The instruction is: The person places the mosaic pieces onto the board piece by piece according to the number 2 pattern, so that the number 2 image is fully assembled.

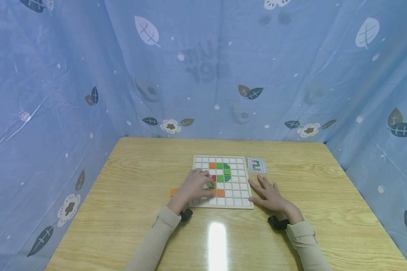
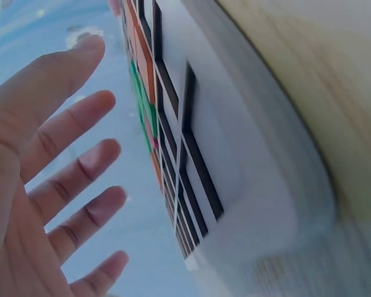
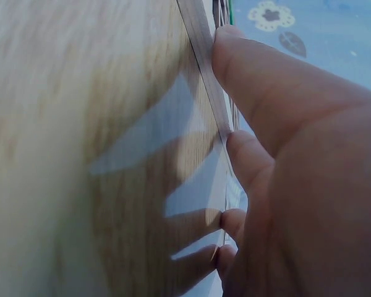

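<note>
A white grid board (image 1: 237, 195) with a pale rim lies on the wooden table. Set into its squares are orange tiles (image 1: 221, 192), green tiles (image 1: 219, 178), rounded green corner pieces and a red tile, partly covered by my left hand (image 1: 194, 185). That hand hovers over the board's left side; the left wrist view shows its fingers (image 2: 80, 170) apart and loosely bent, holding nothing. With fingers spread, my right hand (image 1: 273, 197) rests at the board's right edge. In the right wrist view its thumb and fingertips touch the board's side (image 3: 208, 68).
A small pattern card (image 1: 256, 165) lies beside the board's upper right corner. One loose orange tile (image 1: 173, 192) is on the table (image 1: 139, 226), left of the board. A blue leaf-patterned curtain (image 1: 217, 75) surrounds the table's back and sides.
</note>
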The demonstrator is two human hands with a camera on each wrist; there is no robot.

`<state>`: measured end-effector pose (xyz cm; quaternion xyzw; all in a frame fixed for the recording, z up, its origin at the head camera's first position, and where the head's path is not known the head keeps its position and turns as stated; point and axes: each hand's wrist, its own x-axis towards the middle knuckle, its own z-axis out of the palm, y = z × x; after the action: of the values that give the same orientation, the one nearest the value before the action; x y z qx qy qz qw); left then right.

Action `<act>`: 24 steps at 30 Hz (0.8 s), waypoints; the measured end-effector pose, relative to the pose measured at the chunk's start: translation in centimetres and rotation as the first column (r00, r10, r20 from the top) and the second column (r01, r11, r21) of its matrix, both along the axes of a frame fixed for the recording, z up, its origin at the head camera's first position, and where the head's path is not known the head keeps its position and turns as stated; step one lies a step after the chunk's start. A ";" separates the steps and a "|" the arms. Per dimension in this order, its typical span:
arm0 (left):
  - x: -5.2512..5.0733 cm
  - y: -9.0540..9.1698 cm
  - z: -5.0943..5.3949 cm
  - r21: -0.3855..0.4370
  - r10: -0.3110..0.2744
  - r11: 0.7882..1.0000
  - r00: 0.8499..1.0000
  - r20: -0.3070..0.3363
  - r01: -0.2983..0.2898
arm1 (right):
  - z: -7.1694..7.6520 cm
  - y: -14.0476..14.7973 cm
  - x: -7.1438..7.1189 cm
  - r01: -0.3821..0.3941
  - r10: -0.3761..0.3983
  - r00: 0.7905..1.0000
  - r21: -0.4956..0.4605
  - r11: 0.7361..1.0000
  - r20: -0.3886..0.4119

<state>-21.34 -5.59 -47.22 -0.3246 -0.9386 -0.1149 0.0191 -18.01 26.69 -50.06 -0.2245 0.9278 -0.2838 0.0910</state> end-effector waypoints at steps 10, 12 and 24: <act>0.3 -1.5 0.3 0.048 0.020 0.999 1.000 0.020 -0.021 | 0.1 -0.1 0.0 -0.001 0.001 1.000 -0.002 1.000 -0.008; 0.4 -1.9 0.3 0.064 0.023 0.998 0.999 0.022 -0.024 | 0.1 -0.2 0.0 -0.002 0.002 1.000 -0.001 1.000 -0.013; 0.9 -4.5 0.4 0.086 0.059 0.994 0.997 0.042 -0.062 | 0.1 0.0 0.0 0.006 -0.006 1.000 0.016 1.000 0.012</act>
<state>-20.41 -10.14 -46.83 -0.2925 -0.9423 -0.1617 0.0181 -18.02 26.69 -49.97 -0.2193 0.9302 -0.2777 0.0975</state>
